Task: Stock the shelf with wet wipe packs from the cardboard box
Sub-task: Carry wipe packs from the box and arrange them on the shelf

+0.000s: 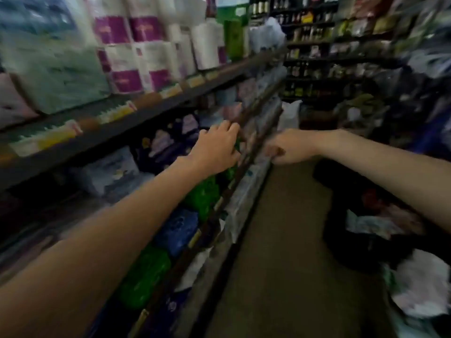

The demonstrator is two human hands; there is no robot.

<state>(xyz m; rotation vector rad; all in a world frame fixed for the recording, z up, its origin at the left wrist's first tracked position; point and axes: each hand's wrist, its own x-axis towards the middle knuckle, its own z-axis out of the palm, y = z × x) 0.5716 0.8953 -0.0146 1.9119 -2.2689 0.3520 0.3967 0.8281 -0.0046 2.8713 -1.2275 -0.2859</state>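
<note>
The frame is blurred by motion. Green wet wipe packs (202, 193) and a blue pack (178, 228) lie in a row on the lower shelf (219, 203) behind its front rail. My left hand (217, 150) reaches over that row with fingers spread and lies on a green pack near the rail. My right hand (285, 147) hovers just right of the shelf edge, its fingers curled loosely; I see nothing in it. No cardboard box can be made out.
The upper shelf (136, 118) carries toilet paper packs (136, 57) with purple labels. The aisle floor (275, 240) runs ahead. Dark bags and white plastic (380, 228) crowd the right side. More stocked shelves (317, 45) stand at the far end.
</note>
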